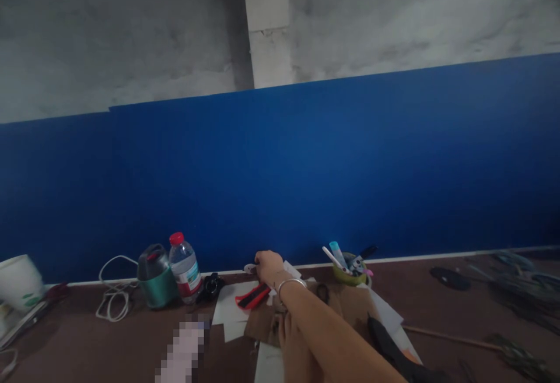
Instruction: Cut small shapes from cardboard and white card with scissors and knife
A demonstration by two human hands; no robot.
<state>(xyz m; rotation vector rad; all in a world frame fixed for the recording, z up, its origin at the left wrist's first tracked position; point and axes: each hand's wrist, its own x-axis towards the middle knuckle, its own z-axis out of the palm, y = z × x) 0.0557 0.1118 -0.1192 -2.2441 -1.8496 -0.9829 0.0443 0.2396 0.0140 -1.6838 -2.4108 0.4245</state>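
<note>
My right arm, with a silver bangle at the wrist, stretches forward across the desk. My right hand is at the back edge, fingers curled in beside a small pale round thing; whether it grips that is hard to see. Just below this hand lies a red and black box cutter. My left hand is partly covered by the right forearm. Its fingers bend over the brown cardboard, against a small dark object that is too blurred to name. White paper sheets lie under and around the cardboard.
To the left stand a water bottle with a red cap, a green container, a white cable and a white cup. On the right are a green pen holder, a black pen-like tool and a dark mouse. A blue wall panel borders the desk.
</note>
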